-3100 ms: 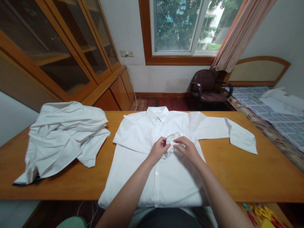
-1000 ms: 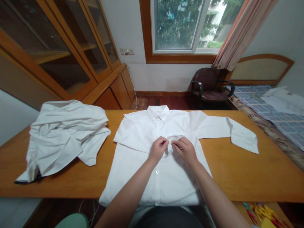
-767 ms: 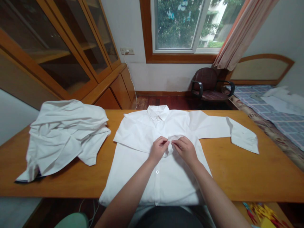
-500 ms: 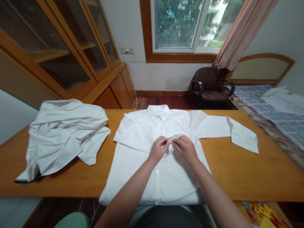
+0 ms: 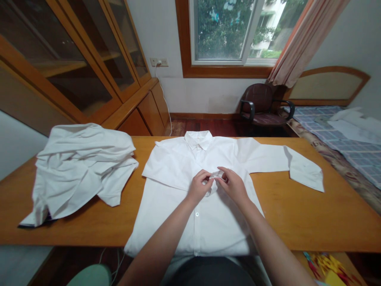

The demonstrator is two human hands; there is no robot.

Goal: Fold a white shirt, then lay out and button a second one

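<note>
A white button-up shirt lies flat and face up on the wooden table, collar toward the window, its right sleeve stretched out to the right. My left hand and my right hand meet over the shirt's chest. Each pinches a raised bit of the front placket cloth between thumb and fingers. A white button shows on the placket just below my hands.
A crumpled pile of white shirts sits on the table's left part. Beyond the table stand a glass-door wooden cabinet, a dark armchair under the window, and a bed with white cloth at right.
The lifted fold of cloth between my hands has become smaller and flatter. Both hands stay at the same spot on the chest, fingers working close together.
</note>
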